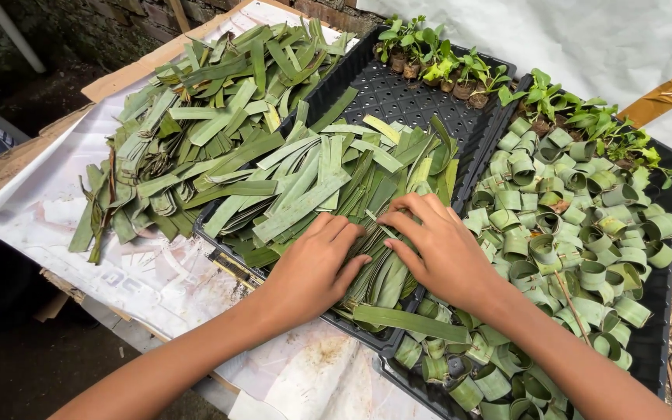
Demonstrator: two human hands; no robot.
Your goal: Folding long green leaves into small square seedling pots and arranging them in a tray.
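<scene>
My left hand point(316, 267) lies flat, fingers together, on a heap of cut green leaf strips point(328, 187) piled in a black perforated tray point(398, 97). My right hand point(439, 243) rests beside it on the same strips, fingers spread and curled slightly over them. Neither hand lifts anything. To the right, a second black tray point(655, 342) is filled with several leaf strips rolled into small rings point(569, 210); my right forearm crosses over them.
Another loose pile of leaf strips point(188, 132) lies on a white sheet point(33, 210) at the left. Small seedlings point(445, 66) in soil plugs stand along the trays' far edges. A white cover hangs behind. The table edge drops off at the lower left.
</scene>
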